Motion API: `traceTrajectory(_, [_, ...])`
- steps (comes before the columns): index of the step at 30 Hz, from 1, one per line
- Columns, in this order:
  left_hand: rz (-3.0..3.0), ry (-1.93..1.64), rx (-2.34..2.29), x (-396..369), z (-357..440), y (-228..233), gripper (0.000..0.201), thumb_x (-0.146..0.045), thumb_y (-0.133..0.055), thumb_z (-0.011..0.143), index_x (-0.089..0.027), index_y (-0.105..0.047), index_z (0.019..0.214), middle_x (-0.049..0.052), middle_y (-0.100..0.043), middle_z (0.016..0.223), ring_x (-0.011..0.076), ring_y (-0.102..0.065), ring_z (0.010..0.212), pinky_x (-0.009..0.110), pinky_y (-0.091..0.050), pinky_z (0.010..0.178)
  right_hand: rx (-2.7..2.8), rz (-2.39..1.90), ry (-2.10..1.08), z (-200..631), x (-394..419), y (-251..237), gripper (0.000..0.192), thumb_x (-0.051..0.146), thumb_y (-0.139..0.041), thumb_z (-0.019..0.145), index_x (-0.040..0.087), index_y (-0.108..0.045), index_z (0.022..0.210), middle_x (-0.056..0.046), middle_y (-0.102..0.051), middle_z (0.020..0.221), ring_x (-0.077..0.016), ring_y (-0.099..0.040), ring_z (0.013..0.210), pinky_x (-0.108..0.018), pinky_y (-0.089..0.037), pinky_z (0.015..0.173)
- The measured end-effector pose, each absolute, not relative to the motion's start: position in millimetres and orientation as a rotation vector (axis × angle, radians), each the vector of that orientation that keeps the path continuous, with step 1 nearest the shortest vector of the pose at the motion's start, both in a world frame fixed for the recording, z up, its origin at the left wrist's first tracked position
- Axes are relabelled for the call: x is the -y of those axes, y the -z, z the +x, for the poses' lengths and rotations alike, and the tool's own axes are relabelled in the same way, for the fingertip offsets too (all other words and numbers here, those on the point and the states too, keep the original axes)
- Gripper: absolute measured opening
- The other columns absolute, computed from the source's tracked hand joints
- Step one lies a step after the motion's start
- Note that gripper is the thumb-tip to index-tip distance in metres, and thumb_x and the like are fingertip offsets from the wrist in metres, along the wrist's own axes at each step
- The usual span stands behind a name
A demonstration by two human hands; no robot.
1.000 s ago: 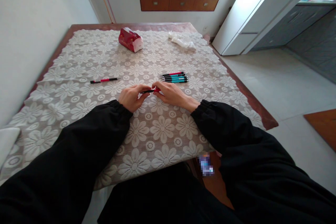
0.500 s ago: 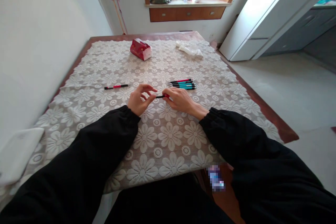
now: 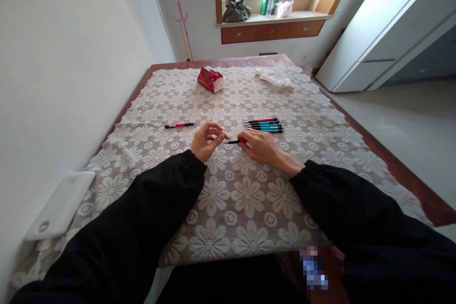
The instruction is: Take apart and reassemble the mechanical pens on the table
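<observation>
My right hand [image 3: 261,149] is closed around a pen [image 3: 235,142] with a black front part and some red showing at the fingers. The pen lies low over the tablecloth, its thin tip pointing left. Close to that tip is my left hand [image 3: 209,140], its fingers curled and its thumb and forefinger tips brought together. Whether anything tiny sits between them is too small to see. Left of this hand lies a red and black pen [image 3: 180,125]. Beyond my right hand, several pens [image 3: 265,125], red-black and blue-black, rest side by side.
A flower-patterned lace tablecloth [image 3: 210,242] covers the table. Toward the far side are a red tissue pack [image 3: 210,80] and a crumpled white plastic bag [image 3: 275,79]. A white device [image 3: 62,206] lies at the near left edge, beside the wall.
The view has shifted, so everything appears further right and lower. My left fingertips have come off the pen's front end, and its thin tip now shows. My right hand keeps its hold.
</observation>
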State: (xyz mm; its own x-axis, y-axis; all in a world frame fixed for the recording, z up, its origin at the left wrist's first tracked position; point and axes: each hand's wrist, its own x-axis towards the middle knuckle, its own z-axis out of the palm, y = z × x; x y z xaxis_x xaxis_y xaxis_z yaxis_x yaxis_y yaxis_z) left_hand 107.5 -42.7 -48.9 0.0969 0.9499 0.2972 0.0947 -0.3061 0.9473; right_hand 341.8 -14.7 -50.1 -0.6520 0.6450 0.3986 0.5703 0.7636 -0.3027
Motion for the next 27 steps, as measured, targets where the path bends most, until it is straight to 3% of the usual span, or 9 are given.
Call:
traceTrajectory(12, [1.598, -1.334, -1.040, 42.8, 106.6, 51.0, 0.028, -0.041, -0.072, 0.087, -0.023, -0.055, 0.099, 0.000, -0.071, 0.073, 0.0182, -0.072, 0.072, 0.028, -0.045, 0.061, 2.480, -0.907, -0.155, 343.3, 13.4, 51.7, 0.012, 0.027, -0.058, 0.099, 0.021, -0.065, 0.106, -0.007, -0.073, 0.092, -0.0217, -0.066, 0.086, -0.031, -0.043, 0.075])
traceTrajectory(21, [1.832, -1.335, -1.073, 44.3, 107.7, 49.2, 0.021, -0.035, -0.070, 0.086, -0.021, -0.059, 0.099, 0.002, -0.068, 0.085, 0.0170, -0.067, 0.079, 0.028, -0.049, 0.067, 2.491, -0.918, -0.151, 341.9, 14.9, 50.0, 0.012, 0.026, -0.060, 0.098, 0.020, -0.065, 0.107, -0.007, -0.074, 0.094, -0.0206, -0.065, 0.087, -0.029, -0.042, 0.075])
traceTrajectory(27, [2.188, -1.003, -1.379, 40.3, 108.7, 55.4, 0.028, -0.047, -0.061, 0.095, -0.021, -0.070, 0.099, 0.004, -0.072, 0.089, 0.0189, -0.065, 0.080, 0.032, -0.049, 0.071, 2.480, -0.881, -0.154, 341.6, 14.3, 52.3, 0.014, 0.028, -0.057, 0.101, 0.019, -0.064, 0.109, -0.007, -0.074, 0.097, -0.0205, -0.065, 0.090, -0.029, -0.042, 0.077])
